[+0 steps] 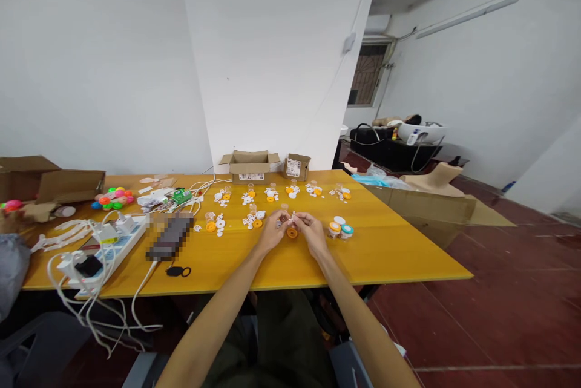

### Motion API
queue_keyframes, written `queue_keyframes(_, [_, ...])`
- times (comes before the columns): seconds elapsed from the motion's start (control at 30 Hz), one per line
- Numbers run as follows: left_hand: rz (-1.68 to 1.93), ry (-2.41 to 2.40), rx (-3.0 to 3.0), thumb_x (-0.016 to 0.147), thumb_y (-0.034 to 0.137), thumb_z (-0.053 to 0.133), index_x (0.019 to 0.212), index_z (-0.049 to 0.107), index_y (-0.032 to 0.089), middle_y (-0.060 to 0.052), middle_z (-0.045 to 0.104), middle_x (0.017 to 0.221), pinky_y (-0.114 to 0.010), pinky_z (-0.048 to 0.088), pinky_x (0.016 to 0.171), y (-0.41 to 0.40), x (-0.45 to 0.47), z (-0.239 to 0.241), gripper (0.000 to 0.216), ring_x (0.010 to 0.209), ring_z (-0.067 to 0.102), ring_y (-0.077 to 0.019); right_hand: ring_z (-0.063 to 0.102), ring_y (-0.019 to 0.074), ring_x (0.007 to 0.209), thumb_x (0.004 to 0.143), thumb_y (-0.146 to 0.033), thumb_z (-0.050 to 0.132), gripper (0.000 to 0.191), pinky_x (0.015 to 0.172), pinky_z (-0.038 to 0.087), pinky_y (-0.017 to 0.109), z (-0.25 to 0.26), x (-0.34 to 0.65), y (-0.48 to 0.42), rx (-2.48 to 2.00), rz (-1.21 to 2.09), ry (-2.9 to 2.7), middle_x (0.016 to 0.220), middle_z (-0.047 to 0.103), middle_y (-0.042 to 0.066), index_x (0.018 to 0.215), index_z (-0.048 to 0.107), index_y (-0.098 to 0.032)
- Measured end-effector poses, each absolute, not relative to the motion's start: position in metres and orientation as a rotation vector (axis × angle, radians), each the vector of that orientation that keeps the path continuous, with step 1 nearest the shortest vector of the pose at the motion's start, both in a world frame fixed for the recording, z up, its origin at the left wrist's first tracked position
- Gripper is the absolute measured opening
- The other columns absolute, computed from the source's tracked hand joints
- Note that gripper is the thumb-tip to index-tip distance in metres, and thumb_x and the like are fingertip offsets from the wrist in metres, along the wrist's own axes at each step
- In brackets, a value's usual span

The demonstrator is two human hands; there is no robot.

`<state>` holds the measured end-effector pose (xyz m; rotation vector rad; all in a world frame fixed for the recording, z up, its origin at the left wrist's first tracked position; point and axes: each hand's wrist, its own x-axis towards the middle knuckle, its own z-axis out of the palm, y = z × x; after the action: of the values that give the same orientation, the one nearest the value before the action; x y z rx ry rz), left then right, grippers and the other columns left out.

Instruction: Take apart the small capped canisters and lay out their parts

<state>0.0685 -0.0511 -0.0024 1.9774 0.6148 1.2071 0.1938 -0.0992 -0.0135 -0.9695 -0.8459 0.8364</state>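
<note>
My left hand (274,230) and my right hand (311,233) meet above the table, fingertips pinched together around a small white plastic piece (291,219). Its exact kind is too small to make out, and fingers cover part of it. Just below the fingertips lies an orange ring-shaped lid (292,233). Right of my right hand stand small clear jars with lids, one an orange-lidded jar (334,228), another a teal-lidded jar (347,230). To the left, an orange lid (258,224) and a white disc (260,215) lie beside small white parts.
Several clusters of clear cups, lids and white pieces (270,197) spread across the wooden table (381,255). Cardboard boxes (249,165) stand against the wall. At left are a power strip (113,252) with tangled cables, a pixelated dark device (170,236) and colourful balls (113,198).
</note>
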Motion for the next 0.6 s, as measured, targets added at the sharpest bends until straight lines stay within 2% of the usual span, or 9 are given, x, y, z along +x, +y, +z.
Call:
queue_keyframes(0.3, [1.176,0.675,1.906,0.074,0.015,0.061,0.071,0.064,0.019,0.002,0.064,0.069,-0.026,0.046,0.07,-0.051,0.0689,-0.0003,0.006,0.069,0.056,-0.0144,0.063,0.017,0.065,0.053,-0.052,0.083,0.037,0.063,0.052,0.029,-0.0135,0.1926,-0.0999,-0.976,0.83,-0.927,0.069,0.07,0.002,0.069,0.07,-0.021])
queue_keyframes(0.6, [1.149,0.707,1.891,0.075,0.02,0.064,0.069,0.065,0.019,0.001,0.067,0.072,-0.028,0.046,0.07,-0.0529,0.0683,0.0025,0.006,0.071,0.059,-0.016,0.063,0.0197,0.069,0.058,-0.053,0.078,0.035,0.066,0.05,0.032,-0.0155,0.1939,-0.0981,-1.021,0.737,-0.96,0.073,0.072,0.003,0.071,0.072,-0.021])
